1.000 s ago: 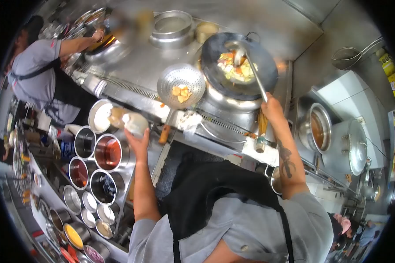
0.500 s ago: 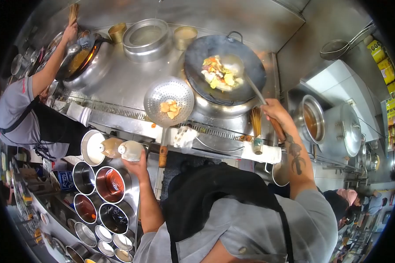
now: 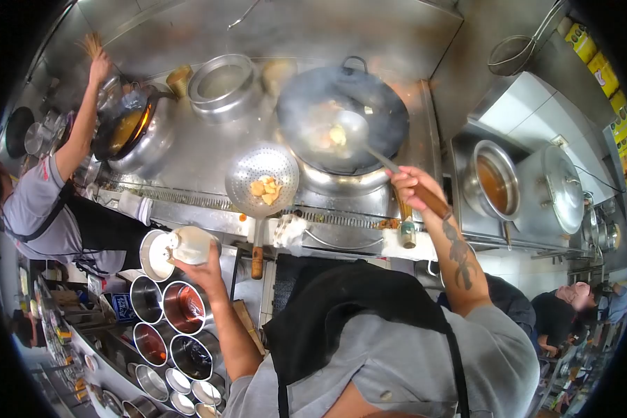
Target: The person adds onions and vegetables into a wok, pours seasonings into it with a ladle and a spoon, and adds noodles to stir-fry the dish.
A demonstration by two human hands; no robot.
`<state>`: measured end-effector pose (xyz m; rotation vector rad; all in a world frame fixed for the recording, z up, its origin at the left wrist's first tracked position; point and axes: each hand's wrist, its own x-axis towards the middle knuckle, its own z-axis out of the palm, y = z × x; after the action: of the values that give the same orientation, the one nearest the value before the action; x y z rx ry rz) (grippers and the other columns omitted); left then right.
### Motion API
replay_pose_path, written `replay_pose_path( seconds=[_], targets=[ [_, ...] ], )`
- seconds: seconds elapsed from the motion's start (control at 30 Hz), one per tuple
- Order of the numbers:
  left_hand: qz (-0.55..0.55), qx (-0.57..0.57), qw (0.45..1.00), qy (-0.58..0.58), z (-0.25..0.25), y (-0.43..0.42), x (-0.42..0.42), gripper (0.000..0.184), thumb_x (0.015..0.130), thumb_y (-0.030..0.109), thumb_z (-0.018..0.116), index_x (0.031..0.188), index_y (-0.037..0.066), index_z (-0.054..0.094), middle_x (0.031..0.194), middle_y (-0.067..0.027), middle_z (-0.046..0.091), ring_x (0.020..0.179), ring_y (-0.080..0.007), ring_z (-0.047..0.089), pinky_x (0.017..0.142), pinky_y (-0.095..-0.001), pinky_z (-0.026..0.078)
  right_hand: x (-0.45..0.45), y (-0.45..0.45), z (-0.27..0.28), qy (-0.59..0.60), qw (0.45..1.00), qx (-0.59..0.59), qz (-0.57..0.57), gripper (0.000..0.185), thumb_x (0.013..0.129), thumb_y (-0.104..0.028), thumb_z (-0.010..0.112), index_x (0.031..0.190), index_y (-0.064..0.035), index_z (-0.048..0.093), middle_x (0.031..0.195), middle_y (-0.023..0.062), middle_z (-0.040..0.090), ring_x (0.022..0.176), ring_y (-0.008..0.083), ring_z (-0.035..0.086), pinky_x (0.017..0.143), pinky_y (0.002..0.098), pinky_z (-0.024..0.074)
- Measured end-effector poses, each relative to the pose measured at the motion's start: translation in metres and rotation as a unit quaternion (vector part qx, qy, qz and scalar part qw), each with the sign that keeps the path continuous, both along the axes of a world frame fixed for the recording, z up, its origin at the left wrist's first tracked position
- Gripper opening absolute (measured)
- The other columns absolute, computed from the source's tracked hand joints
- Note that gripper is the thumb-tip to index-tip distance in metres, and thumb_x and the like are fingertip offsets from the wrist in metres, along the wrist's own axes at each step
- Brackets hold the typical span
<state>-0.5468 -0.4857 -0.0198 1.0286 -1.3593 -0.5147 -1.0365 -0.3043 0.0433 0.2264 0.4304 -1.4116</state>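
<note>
My right hand (image 3: 416, 189) is closed on the wooden handle of a long ladle (image 3: 386, 161), whose bowl is inside the black wok (image 3: 390, 115). Steam partly hides the food (image 3: 336, 134) in the wok. My left hand (image 3: 203, 268) grips a pale, translucent bottle (image 3: 194, 245), tilted with its cap end to the left, by a white-filled pot (image 3: 157, 256). Between my hands a perforated strainer (image 3: 262, 164) holds pieces of yellowish food (image 3: 265, 189), its wooden handle (image 3: 257, 262) hanging over the counter's front edge.
At the left a co-worker (image 3: 38, 216) reaches over a second wok (image 3: 129, 132), a brush of thin sticks in hand. Sauce pots (image 3: 185, 307) stand at the lower left. A broth pot (image 3: 494, 182) and a lidded pot (image 3: 547, 191) are at the right.
The bottle has lifted from beside the brownish bottle, now out of sight. Steam over the wok has thickened and its food is less visible. The co-worker's arm has gone up, holding the stick brush.
</note>
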Motion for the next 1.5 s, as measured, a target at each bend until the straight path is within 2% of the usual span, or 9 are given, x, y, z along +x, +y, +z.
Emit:
replay_pose_path(
  seconds=[0.2, 0.27, 0.47, 0.6, 0.7, 0.93, 1.2, 1.4, 1.5],
  targets=[
    [-0.148, 0.035, 0.988, 0.022, 0.087, -0.010, -0.057, 0.076, 0.070, 0.007, 0.079, 0.131, -0.004, 0.034, 0.123, -0.0177, 0.048, 0.112, -0.0248, 0.053, 0.095, -0.0368, 0.045, -0.016, -0.003, -0.011, 0.065, 0.998, -0.015, 0.014, 0.019, 0.094, -0.016, 0.048, 0.106, -0.0018, 0.048, 0.071, -0.0025, 0.053, 0.053, 0.0067, 0.049, 0.047, 0.0253, 0.0384],
    [-0.176, 0.013, 0.984, -0.019, 0.098, -0.023, -0.079, 0.077, 0.069, 0.008, 0.080, 0.130, -0.003, 0.035, 0.122, -0.0178, 0.049, 0.111, -0.0245, 0.054, 0.094, -0.0362, 0.046, -0.003, -0.009, 0.000, 0.227, 0.971, 0.069, -0.006, 0.014, 0.092, -0.015, 0.050, 0.101, -0.0041, 0.050, 0.069, -0.0029, 0.053, 0.051, 0.0074, 0.048, 0.047, 0.0249, 0.0371],
    [-0.267, -0.023, 0.958, -0.106, 0.116, -0.059, -0.163, 0.077, 0.067, 0.016, 0.080, 0.129, -0.004, 0.038, 0.113, -0.0216, 0.056, 0.103, -0.0280, 0.059, 0.088, -0.0371, 0.048, -0.003, -0.017, 0.008, 0.544, 0.823, 0.155, 0.049, 0.008, 0.085, -0.011, 0.056, 0.081, -0.0041, 0.055, 0.064, 0.0022, 0.055, 0.047, 0.0125, 0.049, 0.043, 0.0289, 0.0386],
    [-0.215, -0.074, 0.928, -0.295, 0.118, -0.087, -0.211, 0.076, 0.062, 0.026, 0.081, 0.122, -0.003, 0.043, 0.101, -0.0246, 0.058, 0.095, -0.0347, 0.060, 0.082, -0.0416, 0.049, 0.000, -0.002, -0.016, 0.790, 0.598, 0.132, 0.017, 0.013, 0.083, -0.007, 0.052, 0.091, 0.0023, 0.055, 0.061, 0.0077, 0.054, 0.047, 0.0187, 0.055, 0.047, 0.0345, 0.0462],
    [-0.160, -0.071, 0.874, -0.454, 0.118, -0.103, -0.243, 0.079, 0.056, 0.030, 0.083, 0.119, 0.002, 0.046, 0.098, -0.0214, 0.058, 0.092, -0.0368, 0.060, 0.077, -0.0448, 0.049, 0.011, 0.011, -0.006, 0.802, 0.579, 0.146, -0.006, 0.016, 0.086, -0.005, 0.052, 0.099, 0.0027, 0.056, 0.062, 0.0060, 0.053, 0.045, 0.0139, 0.053, 0.040, 0.0309, 0.0431],
    [-0.023, -0.200, 0.657, -0.726, 0.116, -0.104, -0.301, 0.055, 0.076, 0.022, 0.066, 0.125, 0.007, 0.047, 0.107, -0.0165, 0.058, 0.101, -0.0312, 0.057, 0.084, -0.0437, 0.042, 0.013, 0.029, 0.031, 0.496, 0.860, 0.122, 0.010, 0.004, 0.088, -0.008, 0.055, 0.089, -0.0067, 0.051, 0.065, 0.0013, 0.053, 0.044, 0.0094, 0.046, 0.038, 0.0262, 0.0354],
    [-0.029, -0.223, 0.661, -0.716, 0.118, -0.100, -0.328, 0.047, 0.079, 0.020, 0.062, 0.122, 0.005, 0.049, 0.106, -0.0145, 0.060, 0.098, -0.0296, 0.059, 0.083, -0.0435, 0.042, 0.013, 0.024, 0.034, 0.563, 0.818, 0.109, 0.032, 0.004, 0.088, -0.006, 0.052, 0.085, -0.0066, 0.050, 0.063, 0.0003, 0.051, 0.043, 0.0087, 0.046, 0.037, 0.0245, 0.0343],
    [-0.046, -0.120, 0.715, -0.687, 0.116, -0.081, -0.331, 0.047, 0.073, 0.021, 0.068, 0.115, 0.006, 0.051, 0.103, -0.0126, 0.060, 0.097, -0.0298, 0.061, 0.081, -0.0409, 0.046, -0.006, 0.012, 0.003, 0.685, 0.724, 0.063, 0.046, 0.009, 0.082, -0.007, 0.051, 0.089, -0.0009, 0.054, 0.063, 0.0048, 0.053, 0.044, 0.0126, 0.050, 0.042, 0.0288, 0.0409],
    [-0.092, 0.060, 0.796, -0.596, 0.117, -0.065, -0.318, 0.057, 0.067, 0.029, 0.077, 0.111, 0.005, 0.051, 0.107, -0.0165, 0.061, 0.097, -0.0337, 0.062, 0.081, -0.0425, 0.049, -0.013, 0.014, 0.004, 0.764, 0.639, 0.061, 0.068, 0.017, 0.082, -0.007, 0.051, 0.098, 0.0003, 0.053, 0.066, 0.0127, 0.057, 0.049, 0.0197, 0.056, 0.047, 0.0339, 0.0451]
  ],
)
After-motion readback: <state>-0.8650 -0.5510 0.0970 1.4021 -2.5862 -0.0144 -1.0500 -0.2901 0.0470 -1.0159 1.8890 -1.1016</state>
